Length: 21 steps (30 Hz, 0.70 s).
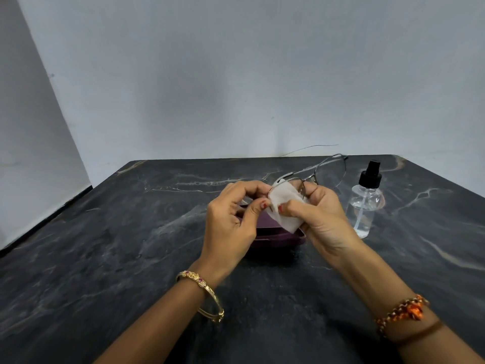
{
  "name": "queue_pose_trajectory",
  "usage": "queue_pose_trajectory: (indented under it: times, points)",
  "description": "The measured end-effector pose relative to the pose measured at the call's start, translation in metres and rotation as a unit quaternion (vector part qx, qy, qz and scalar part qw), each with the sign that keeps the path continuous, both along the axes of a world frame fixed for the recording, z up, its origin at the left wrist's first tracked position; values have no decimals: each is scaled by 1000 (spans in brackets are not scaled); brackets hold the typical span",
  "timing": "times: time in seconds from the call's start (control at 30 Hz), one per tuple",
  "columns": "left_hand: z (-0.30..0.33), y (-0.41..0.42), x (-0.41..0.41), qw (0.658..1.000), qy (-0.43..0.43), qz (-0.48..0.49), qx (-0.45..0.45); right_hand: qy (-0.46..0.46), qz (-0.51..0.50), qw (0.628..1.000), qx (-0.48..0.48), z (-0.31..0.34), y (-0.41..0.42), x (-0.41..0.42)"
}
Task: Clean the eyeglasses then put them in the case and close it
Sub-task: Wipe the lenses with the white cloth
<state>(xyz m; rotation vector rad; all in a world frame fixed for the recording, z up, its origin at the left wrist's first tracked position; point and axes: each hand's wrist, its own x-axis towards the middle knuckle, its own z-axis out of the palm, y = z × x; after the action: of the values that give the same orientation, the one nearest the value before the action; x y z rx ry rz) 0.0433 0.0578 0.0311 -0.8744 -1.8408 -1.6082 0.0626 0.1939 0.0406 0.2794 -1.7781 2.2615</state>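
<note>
Above the purple case (pixel 275 239), the left hand (pixel 233 222) pinches the eyeglasses (pixel 325 170) at the frame; the right hand (pixel 322 216) grips a white cloth (pixel 284 206) over one lens. Recommended: light circular strokes, frame held steady, other lens next.

A dark, marble-veined bench (pixel 105 258) stands against a pale wall. A purple case (pixel 275 239) lies on it near the middle. A clear spray bottle (pixel 363 206) with a black pump stands upright, right of the case.
</note>
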Motion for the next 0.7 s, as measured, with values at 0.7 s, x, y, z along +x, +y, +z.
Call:
queue_pose_trajectory:
  times: [0.7]
  points:
    - [0, 1, 0, 999, 16, 19, -30, 25, -4, 998, 61, 1, -1, 0]
